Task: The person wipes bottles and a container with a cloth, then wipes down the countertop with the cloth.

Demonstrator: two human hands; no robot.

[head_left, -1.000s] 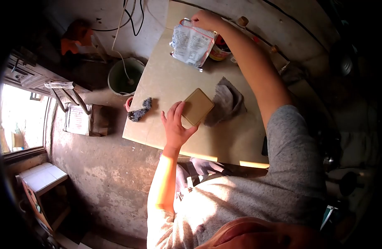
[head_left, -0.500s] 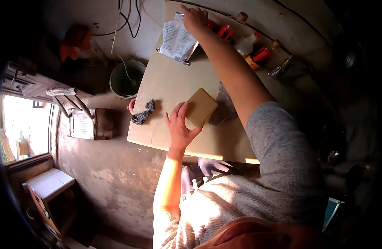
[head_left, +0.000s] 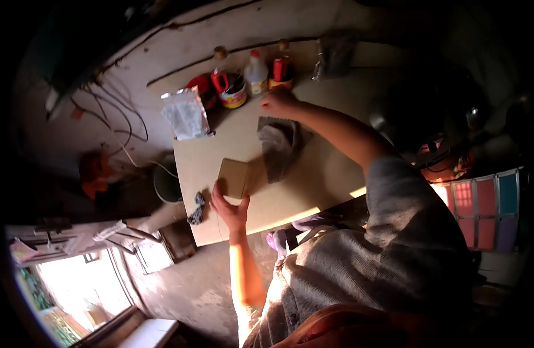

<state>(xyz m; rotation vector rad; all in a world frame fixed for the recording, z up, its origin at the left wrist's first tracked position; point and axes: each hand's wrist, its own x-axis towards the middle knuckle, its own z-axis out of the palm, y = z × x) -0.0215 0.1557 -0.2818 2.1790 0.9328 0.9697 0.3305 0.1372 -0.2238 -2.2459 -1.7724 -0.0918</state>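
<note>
My left hand point(head_left: 232, 213) grips the near edge of a tan rectangular box with rounded corners point(head_left: 233, 178), thumb on one side and fingers on the other. The box is on or just above the table point(head_left: 313, 156); I cannot tell which. My right hand point(head_left: 280, 103) is curled closed over the far part of the table, and anything inside it is hidden. Just below that hand lies a crumpled dark grey bag or cloth point(head_left: 277, 148) with a jagged top edge. A dark, speckled scouring pad or rag point(head_left: 196, 210) lies left of my left hand.
A silver foil pouch point(head_left: 186, 116) stands at the table's far left. Beside it are a red-handled container with a yellow label point(head_left: 232, 95), a red-capped bottle point(head_left: 256, 74) and another bottle point(head_left: 281, 68). A bucket point(head_left: 166, 184) is beyond the left edge.
My right hand has come away from the silver pouch and moved right, closing from a pointing shape. The view has turned, while my left hand stays at the box.
</note>
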